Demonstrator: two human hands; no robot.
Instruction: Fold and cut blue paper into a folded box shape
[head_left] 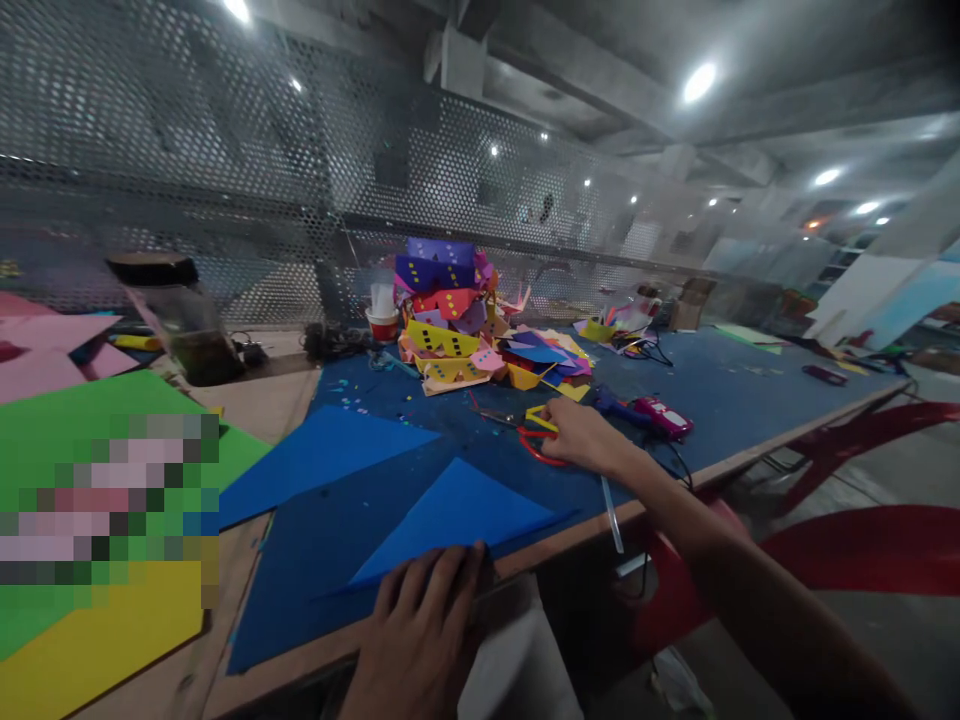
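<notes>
My left hand (424, 625) lies flat at the table's near edge, fingers stretched onto the corner of a blue paper triangle (457, 515). My right hand (577, 435) reaches forward and closes over the red-handled scissors (538, 447) lying on the dark blue table cover (750, 390). A second, larger blue paper triangle (322, 455) lies to the left of the first.
A heap of folded coloured paper shapes (465, 330) stands mid-table, with a red cup (383, 322) beside it. A pink device (664, 415) lies right of the scissors. Green (67, 410), yellow and pink sheets lie at left, near a dark jar (180, 320). Red chairs (862, 540) stand at right; a mesh fence is behind.
</notes>
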